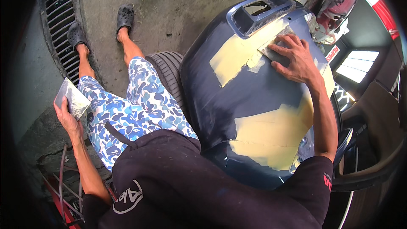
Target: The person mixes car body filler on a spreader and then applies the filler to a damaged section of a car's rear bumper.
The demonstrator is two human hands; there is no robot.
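Observation:
My left hand (69,114) grips a flat, pale plate (72,97) smeared with filler, held low beside my thigh. With fingers spread, my right hand (294,58) presses a thin flat spreader (276,51) against a dark blue car bumper (219,101). Cream body filler (237,52) covers a band beside the bumper's rectangular opening, and a thick lump of filler (255,60) lies at the spreader's edge. A second broad patch of filler (270,133) lies nearer my body. The far edge of the spreader is partly hidden by my fingers.
A tire (168,73) lies beneath the bumper, close to my leg. Metal drain grating (60,16) runs along the floor at upper left. Red metal stands (58,197) are at lower left. Another bumper, red and white (337,16), and a dark car part (378,111) stand to the right.

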